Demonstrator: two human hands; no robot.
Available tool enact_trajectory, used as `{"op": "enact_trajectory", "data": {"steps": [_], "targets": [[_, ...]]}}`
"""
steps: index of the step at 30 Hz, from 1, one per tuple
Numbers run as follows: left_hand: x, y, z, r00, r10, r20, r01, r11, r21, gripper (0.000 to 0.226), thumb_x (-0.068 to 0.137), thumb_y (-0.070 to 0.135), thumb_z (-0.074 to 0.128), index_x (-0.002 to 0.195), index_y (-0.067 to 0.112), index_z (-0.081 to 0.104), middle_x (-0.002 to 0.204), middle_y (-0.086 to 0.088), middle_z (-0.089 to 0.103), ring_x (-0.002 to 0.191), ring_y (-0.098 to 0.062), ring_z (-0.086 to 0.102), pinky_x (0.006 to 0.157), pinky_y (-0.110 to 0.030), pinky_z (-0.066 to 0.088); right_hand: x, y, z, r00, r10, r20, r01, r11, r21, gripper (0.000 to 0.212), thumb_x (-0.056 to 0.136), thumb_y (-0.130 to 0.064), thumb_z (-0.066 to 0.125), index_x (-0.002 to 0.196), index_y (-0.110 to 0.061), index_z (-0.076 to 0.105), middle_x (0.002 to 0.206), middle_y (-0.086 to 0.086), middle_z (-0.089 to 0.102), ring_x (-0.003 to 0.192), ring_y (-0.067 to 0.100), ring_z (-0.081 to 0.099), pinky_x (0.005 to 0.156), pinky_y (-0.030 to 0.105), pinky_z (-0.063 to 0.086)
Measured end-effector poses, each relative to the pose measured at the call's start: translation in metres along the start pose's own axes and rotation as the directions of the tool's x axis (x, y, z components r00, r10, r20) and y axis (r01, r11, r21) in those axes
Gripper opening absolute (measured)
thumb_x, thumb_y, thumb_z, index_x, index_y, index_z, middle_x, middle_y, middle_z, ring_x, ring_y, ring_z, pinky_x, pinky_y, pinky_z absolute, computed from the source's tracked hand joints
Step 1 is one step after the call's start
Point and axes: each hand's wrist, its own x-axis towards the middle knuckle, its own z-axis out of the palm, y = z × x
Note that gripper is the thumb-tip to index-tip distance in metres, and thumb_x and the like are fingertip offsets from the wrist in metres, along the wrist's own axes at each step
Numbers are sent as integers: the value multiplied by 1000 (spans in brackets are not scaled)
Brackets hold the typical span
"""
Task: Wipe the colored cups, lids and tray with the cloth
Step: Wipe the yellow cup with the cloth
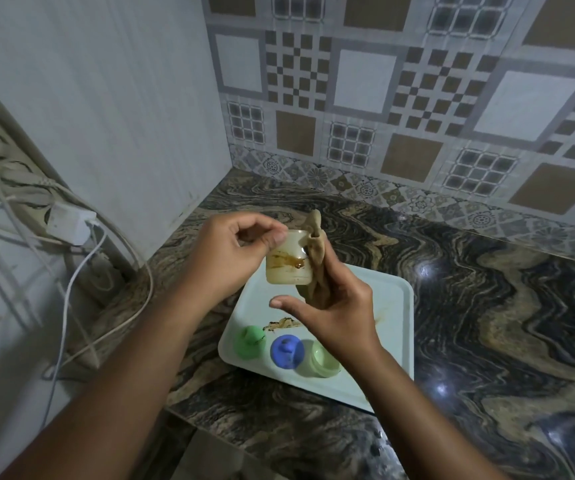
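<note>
My left hand [230, 251] holds a pale translucent cup [288, 261] by its rim above the tray; a brown smear runs across the cup's side. A beige cloth [317, 258] is gripped in my right hand [338, 313] and pressed against the cup's right side, its end sticking up past the rim. Below them lies the pale tray [393, 306] with a brown stain [282, 323] on it. At the tray's near edge sit a green lid [249, 342], a blue lid [286, 351] and a light green cup [319, 360], partly hidden by my right wrist.
The tray rests on a dark marbled counter [487, 306] in a corner, with a white panel at the left and patterned tiles behind. A power strip with a white adapter [69, 223] and loose cables [71, 299] hangs at the left, beyond the counter's edge.
</note>
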Motion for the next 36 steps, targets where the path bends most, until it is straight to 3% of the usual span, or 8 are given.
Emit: {"op": "enact_trajectory", "data": {"steps": [5, 11, 16, 20, 26, 30, 32, 36], "targets": [[-5, 16, -3, 1000, -1, 19, 3, 997, -83, 22, 87, 26, 70, 106, 18, 77, 66, 23, 69, 60, 10, 62, 59, -6, 44, 3, -12, 3, 989, 28, -143, -25, 999, 20, 78, 68, 5, 88, 139, -2, 55, 110, -5, 76, 102, 8, 72, 88, 25, 58], [-1, 19, -9, 992, -105, 73, 116, 977, -177, 13, 89, 14, 69, 88, 26, 72, 80, 16, 74, 70, 2, 67, 55, -13, 49, 9, -19, 1, 997, -14, -78, 8, 997, -70, 78, 72, -13, 90, 141, -1, 55, 122, 12, 72, 113, 26, 70, 93, 43, 59], [-4, 20, 0, 1000, 20, -16, -20, 999, 37, 8, 88, 29, 71, 84, 35, 71, 78, 10, 71, 66, -2, 62, 62, -23, 50, 11, -21, 8, 946, -309, -95, 238, 864, -443, 104, 64, -31, 94, 146, 6, 42, 130, 26, 65, 118, 35, 66, 92, 47, 56], [-9, 33, -2, 996, 89, -10, -89, 995, -50, 8, 86, 32, 70, 92, 31, 75, 88, 14, 75, 75, 3, 68, 65, -11, 48, 9, -29, 5, 962, -194, -193, 139, 954, -266, 95, 63, -35, 95, 141, 2, 54, 117, 15, 73, 101, 19, 70, 83, 47, 60], [-6, 34, -8, 989, -101, 112, 136, 920, -368, 8, 79, 18, 67, 85, 20, 72, 81, 9, 76, 79, -5, 71, 63, -20, 57, 9, -42, 6, 984, -59, -166, 45, 995, -86, 89, 60, -21, 95, 138, 1, 57, 105, -1, 77, 95, 7, 71, 85, 30, 60], [-3, 42, -13, 997, 50, 67, -45, 996, -82, 19, 89, 8, 70, 81, 25, 71, 69, 18, 70, 59, 3, 61, 53, -12, 47, 10, -39, 11, 928, -357, -105, 261, 825, -501, 92, 67, -39, 90, 136, 10, 53, 120, 26, 70, 103, 30, 73, 86, 36, 59], [-4, 45, -14, 989, 139, 59, -142, 988, 54, 17, 88, 16, 72, 83, 32, 73, 78, 20, 72, 69, 2, 65, 63, -14, 49, 13, -35, 10, 905, -418, -74, 310, 770, -557, 91, 67, -34, 93, 133, 14, 53, 121, 30, 68, 104, 34, 72, 88, 36, 58], [-10, 44, -16, 996, 79, 35, -75, 993, -93, 23, 81, 35, 75, 104, 31, 75, 95, 13, 76, 91, -4, 71, 81, -21, 54, 10, -40, 7, 948, -287, -135, 218, 900, -379, 82, 66, -26, 94, 131, 11, 59, 101, 2, 72, 84, -2, 61, 75, 16, 52]]}}
